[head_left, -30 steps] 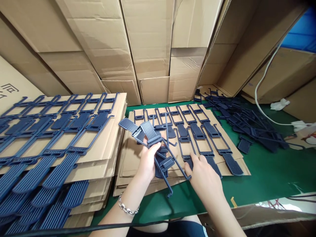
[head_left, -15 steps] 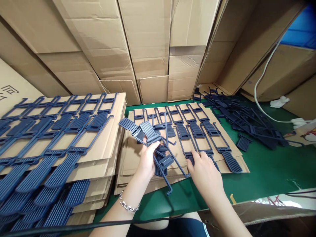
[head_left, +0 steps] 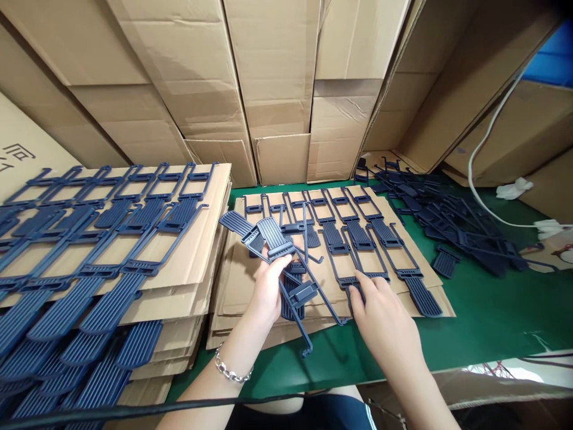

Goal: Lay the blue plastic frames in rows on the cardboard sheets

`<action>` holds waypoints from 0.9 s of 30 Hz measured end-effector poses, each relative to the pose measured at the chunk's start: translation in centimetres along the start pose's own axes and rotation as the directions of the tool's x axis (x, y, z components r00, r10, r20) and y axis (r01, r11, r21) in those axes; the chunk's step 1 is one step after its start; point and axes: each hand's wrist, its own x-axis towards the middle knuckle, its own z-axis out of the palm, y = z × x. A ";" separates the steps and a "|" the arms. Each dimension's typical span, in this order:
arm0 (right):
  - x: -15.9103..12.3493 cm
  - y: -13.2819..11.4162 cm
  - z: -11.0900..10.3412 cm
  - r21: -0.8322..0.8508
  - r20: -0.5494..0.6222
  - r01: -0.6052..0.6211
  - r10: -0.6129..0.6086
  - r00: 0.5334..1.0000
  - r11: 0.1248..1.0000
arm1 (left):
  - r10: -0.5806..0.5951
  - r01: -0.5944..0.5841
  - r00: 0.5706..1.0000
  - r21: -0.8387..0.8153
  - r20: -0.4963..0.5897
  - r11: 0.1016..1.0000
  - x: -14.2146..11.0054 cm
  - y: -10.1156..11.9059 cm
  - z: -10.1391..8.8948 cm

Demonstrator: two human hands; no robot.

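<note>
My left hand (head_left: 270, 289), with a chain bracelet at the wrist, is closed around several dark blue plastic frames with ribbed flaps (head_left: 271, 232). They cross each other above the cardboard, long arms pointing down and right. My right hand (head_left: 385, 310) has its thumb and fingers on the ribbed end of another blue plastic frame (head_left: 339, 263) lying on the cardboard sheet (head_left: 233, 280). Fingers partly cover that end. Similar frames lie in rows on this sheet, one at the right edge with its ribbed flap (head_left: 424, 297) overhanging the front.
Stacked cardboard layers (head_left: 188, 272) on the left carry rows of the same frames. A loose heap of blue parts (head_left: 452, 221) lies on the green tabletop (head_left: 487, 310) at right. Cardboard walls (head_left: 277, 77) close off the back. A black cable (head_left: 147, 412) crosses in front.
My right hand has shifted slightly right, and the frame under it has slid closer to its right-hand neighbour. The left hand keeps its hold, almost still.
</note>
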 end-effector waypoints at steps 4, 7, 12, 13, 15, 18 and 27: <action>-0.7 -0.5 -1.1 0.346 -0.107 0.096 -0.063 0.992 0.933 | -0.014 0.014 1.000 0.017 0.007 1.000 0.1 -0.1 -0.1; 0.0 -1.7 -1.9 0.502 -0.204 0.216 -0.128 0.971 0.837 | -0.014 0.011 0.996 0.035 0.090 0.999 -0.1 -0.1 -0.1; 5.3 -4.7 -3.9 0.185 -0.384 0.658 -0.563 0.732 0.730 | -0.135 0.109 0.933 0.097 0.332 0.989 -0.5 0.2 -0.4; 6.5 -5.3 -4.3 0.049 -0.331 0.725 -0.674 0.660 0.687 | -0.156 0.126 0.918 0.104 0.366 0.987 -0.5 0.2 -0.5; 8.5 -6.2 -4.9 -0.168 -0.214 0.793 -0.807 0.551 0.586 | -0.174 0.140 0.905 0.112 0.389 0.984 -0.4 0.4 -0.7; 10.1 -7.0 -5.2 -0.370 -0.107 0.843 -0.919 0.380 0.391 | -0.146 0.101 0.921 0.143 0.360 0.985 -0.1 0.4 -0.8; 12.9 -6.0 -4.3 -0.368 -0.179 0.875 -0.947 0.265 0.314 | -0.002 0.013 0.950 -0.033 0.311 0.999 0.7 0.9 -0.8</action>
